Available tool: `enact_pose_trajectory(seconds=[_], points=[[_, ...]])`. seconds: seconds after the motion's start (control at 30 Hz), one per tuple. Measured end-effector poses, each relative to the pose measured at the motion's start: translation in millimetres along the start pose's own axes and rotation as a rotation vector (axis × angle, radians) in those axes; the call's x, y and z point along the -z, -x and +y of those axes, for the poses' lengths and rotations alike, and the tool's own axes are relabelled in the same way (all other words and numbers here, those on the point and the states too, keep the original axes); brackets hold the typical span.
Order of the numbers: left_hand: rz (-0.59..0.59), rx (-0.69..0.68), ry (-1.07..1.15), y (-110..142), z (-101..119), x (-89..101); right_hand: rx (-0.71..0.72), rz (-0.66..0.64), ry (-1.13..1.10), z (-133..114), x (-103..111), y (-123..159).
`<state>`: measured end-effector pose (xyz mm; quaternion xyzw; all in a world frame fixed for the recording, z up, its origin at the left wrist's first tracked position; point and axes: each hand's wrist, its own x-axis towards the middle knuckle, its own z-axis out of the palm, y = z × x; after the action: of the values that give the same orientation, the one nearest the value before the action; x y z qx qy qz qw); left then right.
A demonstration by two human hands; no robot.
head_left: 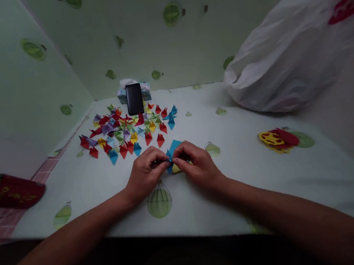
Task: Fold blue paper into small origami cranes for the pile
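Observation:
My left hand (pixel 147 170) and my right hand (pixel 197 164) meet at the middle of the table, thumbs and forefingers pinching a small folded piece of blue paper (pixel 169 155) between them. Much of that piece is covered by the fingertips. Just behind it lies flat blue paper (pixel 175 144), and a bit of yellow paper (pixel 176 169) shows under my right fingers. Beyond my hands spreads a loose group of small folded paper pieces (pixel 123 150) in red, blue, yellow, green and purple, pointed like little origami birds.
Behind the folded pieces, a black phone (pixel 134 99) leans on a tissue box (pixel 122 97). A large white plastic bag (pixel 271 67) stands at the back right. Yellow and red cut-outs (pixel 272 139) lie at right. A dark red can (pixel 12 192) rests at the left edge.

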<state>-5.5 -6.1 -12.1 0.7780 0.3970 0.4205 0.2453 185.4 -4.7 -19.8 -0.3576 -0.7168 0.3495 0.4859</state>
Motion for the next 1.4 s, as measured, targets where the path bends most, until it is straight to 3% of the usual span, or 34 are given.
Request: enact_pose_trajectory(seconds=[0.2,0.73,1.07,1.4], points=[[-0.047,0.08,0.081,-0.9,1.0,2.9,0.084,-0.015,0.044,-0.1,2.2,-1.9],[-0.179,0.472,0.533,-6.0,3.8,6.9,0.182,-0.04,0.119,-2.2,4.4,-0.9],[-0.175,0.514,0.576,-5.8,5.8,7.2,0.375,0.002,0.286,-0.4,2.2,-0.9],[-0.187,0.469,0.54,-4.5,4.2,7.0,0.43,-0.012,0.419,-0.5,3.7,0.6]])
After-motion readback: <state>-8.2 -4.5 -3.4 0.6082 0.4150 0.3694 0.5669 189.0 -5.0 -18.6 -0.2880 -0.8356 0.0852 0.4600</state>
